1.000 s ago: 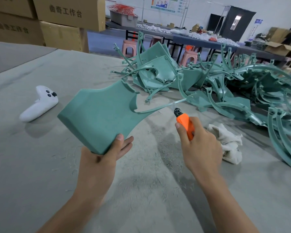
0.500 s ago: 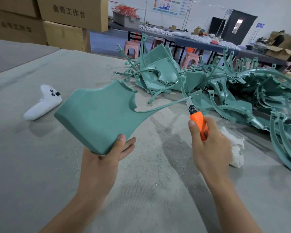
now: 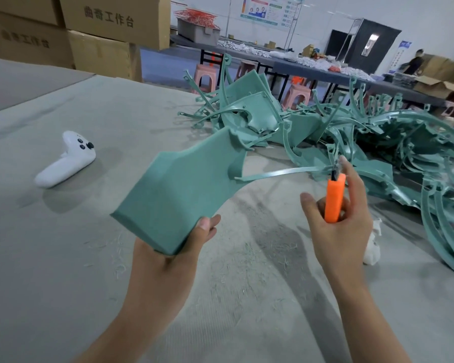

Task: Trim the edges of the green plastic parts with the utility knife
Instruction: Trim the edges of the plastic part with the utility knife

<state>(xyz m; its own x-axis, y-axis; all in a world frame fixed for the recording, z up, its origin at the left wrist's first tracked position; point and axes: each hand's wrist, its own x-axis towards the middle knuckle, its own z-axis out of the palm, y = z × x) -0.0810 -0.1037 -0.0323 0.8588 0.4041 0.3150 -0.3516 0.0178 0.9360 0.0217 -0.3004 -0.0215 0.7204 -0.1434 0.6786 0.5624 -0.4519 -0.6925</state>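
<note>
Turned since a second ago, the right hand point(image 3: 344, 224) now shows its palm, and the orange-handled utility knife point(image 3: 334, 200) has travelled out to the far tip of the part's thin strip. Leftmost, a white plastic game controller point(image 3: 66, 159) lies on the grey felt surface point(image 3: 50, 271). The left hand point(image 3: 168, 252) pinches the near corner of the broad green plastic part point(image 3: 184, 189), thumb on top and fingers point(image 3: 214, 220) beneath, holding it clear of the surface. Its thin strip point(image 3: 281, 172) reaches right to the knife's blade. The right fingers curl round the handle, forefinger raised beside the strip's end, thumb standing apart. Behind is a pile of green plastic parts point(image 3: 393, 142). A crumpled white cloth point(image 3: 372, 252) lies just right of the right hand.
</note>
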